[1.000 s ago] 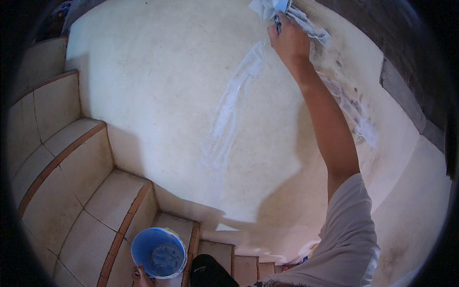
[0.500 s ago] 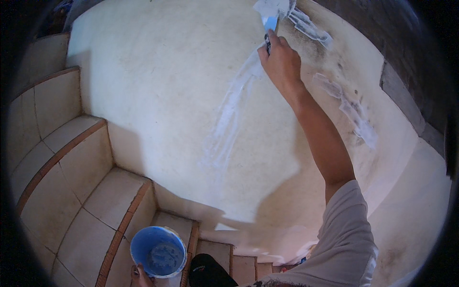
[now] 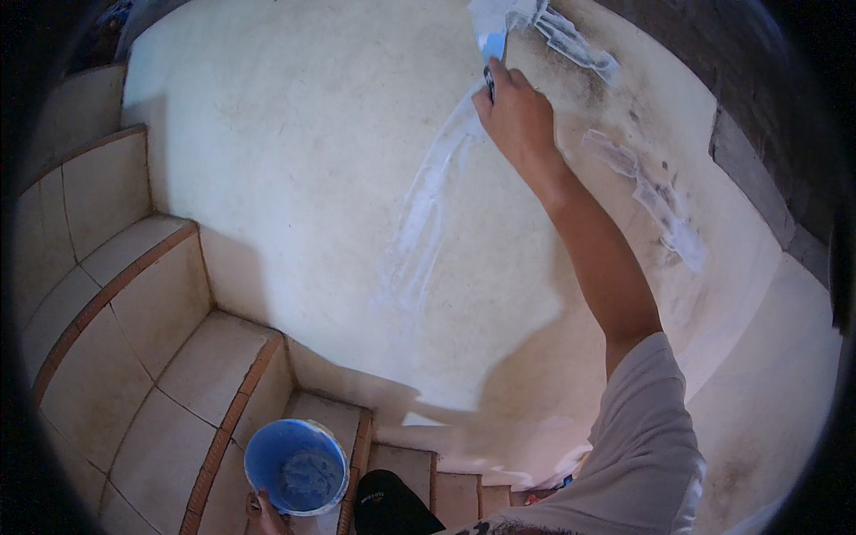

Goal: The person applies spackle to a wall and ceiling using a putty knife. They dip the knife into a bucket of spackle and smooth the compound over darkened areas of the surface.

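Note:
My right hand is closed round the dark handle of a putty knife with a blue blade part. Its broad end lies against the pale wall near the top of the view, amid wet white filler. Low on the left, my left hand grips the rim of a blue bucket. Greyish-white paste coats the bucket's bottom. A long white smear runs down the wall below my right hand.
Tiled stairs with brown edges climb along the left and descend at the bottom. More filler patches lie over dark stains on the right of the wall. A dark cap-like shape shows beside the bucket.
My right hand and the putty knife have shifted slightly left along the wall. My left hand and the bucket stay nearly where they were.

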